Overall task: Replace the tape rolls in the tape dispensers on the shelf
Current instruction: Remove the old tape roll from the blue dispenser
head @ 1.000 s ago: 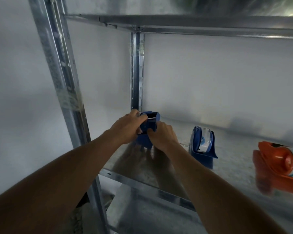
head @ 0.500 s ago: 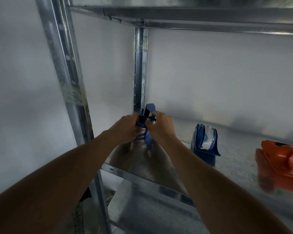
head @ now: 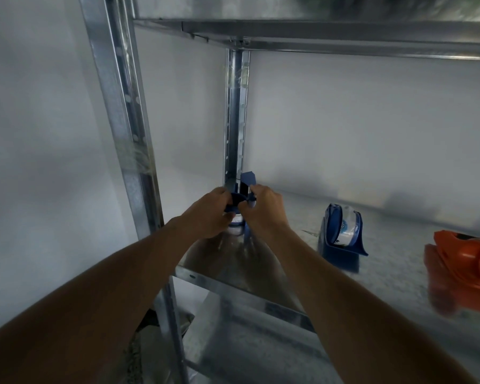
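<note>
I could read no text anywhere in my view. The tape roll [head: 347,228] in the blue dispenser [head: 339,242] right of centre on the shelf carried blue print, and the roll [head: 235,226] held at the far left showed a faint mark, but both were too blurred to make out.

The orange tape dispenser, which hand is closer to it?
Right. The right hand is far to the left of the orange tape dispenser; the left hand is farther left still.
</note>
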